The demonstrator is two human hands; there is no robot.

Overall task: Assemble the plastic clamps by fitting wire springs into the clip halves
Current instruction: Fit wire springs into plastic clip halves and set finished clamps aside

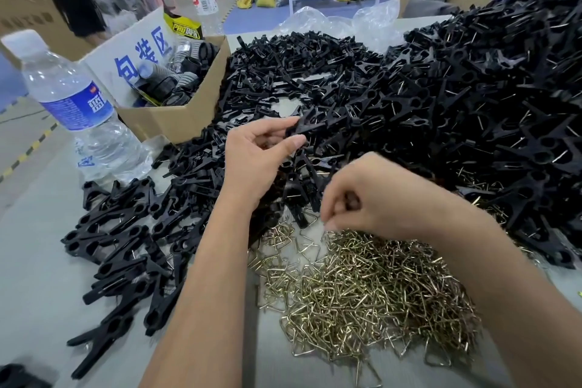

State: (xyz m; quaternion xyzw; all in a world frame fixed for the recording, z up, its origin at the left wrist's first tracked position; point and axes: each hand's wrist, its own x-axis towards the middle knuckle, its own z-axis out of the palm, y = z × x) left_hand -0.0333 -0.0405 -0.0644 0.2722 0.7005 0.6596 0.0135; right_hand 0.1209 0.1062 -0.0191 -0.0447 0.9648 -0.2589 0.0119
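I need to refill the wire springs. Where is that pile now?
In the head view, the springs lie in a brass-coloured pile on the table, near and right of centre, just under the right hand, with black clip halves heaped behind.

- Our left hand [256, 154] pinches a black clip half [304, 129] between thumb and fingers, above the clip pile [441, 98].
- Our right hand [368, 195] curls its fingers down at the top edge of the spring heap [371, 293]; whether it holds a spring we cannot tell.
- More clips [126, 246] lie at left on the table [37, 230].
- A bottle [75, 104] stands beside a box [176, 116].
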